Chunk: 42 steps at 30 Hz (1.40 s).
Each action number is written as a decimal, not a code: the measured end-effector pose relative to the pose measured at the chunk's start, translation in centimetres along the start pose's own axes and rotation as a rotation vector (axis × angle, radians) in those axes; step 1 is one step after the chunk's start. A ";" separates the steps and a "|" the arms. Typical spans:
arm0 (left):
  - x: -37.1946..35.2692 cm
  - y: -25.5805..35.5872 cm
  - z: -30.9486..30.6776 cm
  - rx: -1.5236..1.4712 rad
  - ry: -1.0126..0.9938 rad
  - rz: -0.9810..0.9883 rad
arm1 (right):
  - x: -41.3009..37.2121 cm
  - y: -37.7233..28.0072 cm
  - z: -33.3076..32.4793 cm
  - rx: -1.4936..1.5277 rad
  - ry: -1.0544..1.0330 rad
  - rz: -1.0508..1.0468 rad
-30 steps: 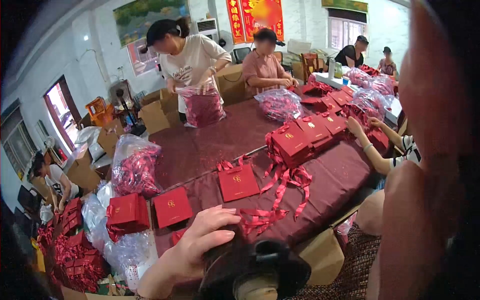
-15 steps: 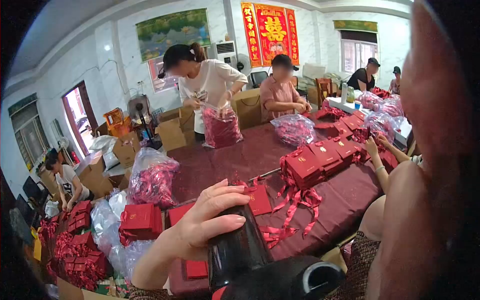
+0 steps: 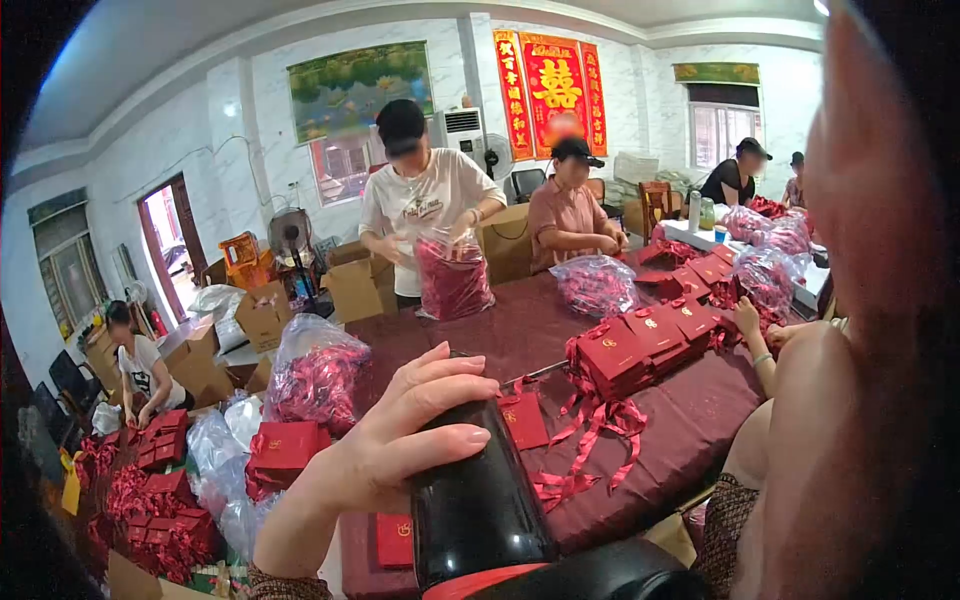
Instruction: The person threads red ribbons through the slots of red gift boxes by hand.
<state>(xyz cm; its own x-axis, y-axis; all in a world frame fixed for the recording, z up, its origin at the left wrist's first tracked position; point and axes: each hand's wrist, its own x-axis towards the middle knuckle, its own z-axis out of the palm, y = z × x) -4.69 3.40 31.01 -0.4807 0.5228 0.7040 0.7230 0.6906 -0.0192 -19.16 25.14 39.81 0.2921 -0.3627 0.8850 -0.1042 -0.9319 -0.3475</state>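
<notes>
My left hand (image 3: 415,425) reaches in from the lower left, its fingers curled over the far end of a glossy black cylinder-like object (image 3: 475,505) with a red band near its base. A black rounded part lies below the band; I cannot tell what the object is. My right hand (image 3: 862,150) is raised very close to the camera at the right edge, badly blurred, with its fingers not distinguishable. Beyond the black object, a small red gift bag (image 3: 522,420) lies on the table. Another red bag (image 3: 394,540) shows beneath my left wrist.
A dark red cloth covers the table (image 3: 670,440). Stacked red gift bags (image 3: 625,355) with loose ribbons (image 3: 610,430) stand ahead. Clear plastic sacks of red items (image 3: 318,385) are at left. A person (image 3: 420,200) handles another sack (image 3: 452,275); a neighbour's hands (image 3: 750,320) work at right.
The view has shifted slightly, so the room sits lower and further right. The black object's lower part has turned, hiding its silver ring. The standing person has lifted their head.
</notes>
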 end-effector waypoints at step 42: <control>0.9 0.2 -2.7 0.116 0.087 0.053 | 1.8 0.6 1.1 0.092 -0.091 0.014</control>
<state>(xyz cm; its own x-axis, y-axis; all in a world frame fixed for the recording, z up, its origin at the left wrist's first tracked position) -3.65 2.69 33.60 -0.3944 0.5184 0.7588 0.6819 0.7186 -0.1365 -17.67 23.90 40.90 0.3771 -0.3691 0.8494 -0.0220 -0.9205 -0.3902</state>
